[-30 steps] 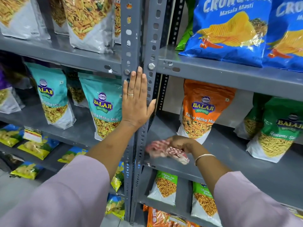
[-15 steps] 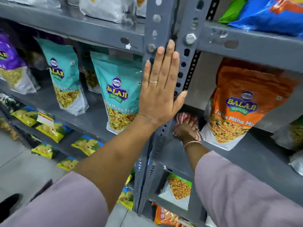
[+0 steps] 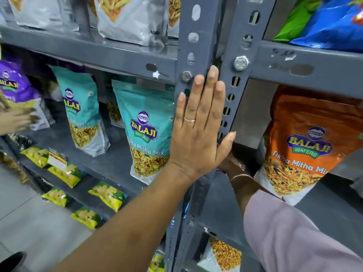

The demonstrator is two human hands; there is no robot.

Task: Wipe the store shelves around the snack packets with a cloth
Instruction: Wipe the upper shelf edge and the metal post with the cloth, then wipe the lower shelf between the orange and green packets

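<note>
My left hand (image 3: 198, 132) lies flat with fingers together against the grey upright post (image 3: 194, 36) and holds nothing. My right hand (image 3: 231, 163) reaches deep onto the grey shelf (image 3: 220, 205) behind that post, close to the left side of the orange Tikha Mitha Mix packet (image 3: 306, 138). It presses down on the red-and-white cloth, which is almost wholly hidden under the hand and behind my left palm. A teal Mitha Mix packet (image 3: 145, 124) stands just left of the post.
Another person's hand (image 3: 15, 118) touches a purple packet (image 3: 13, 85) at the far left. A second teal packet (image 3: 80, 114) stands on the left shelf. Yellow packets (image 3: 106, 195) line lower shelves. Blue and green bags (image 3: 330, 22) sit above right.
My right hand has pushed the cloth from the shelf's front edge to the back, beside the orange packet. The view has moved closer. My left hand stays on the post.
</note>
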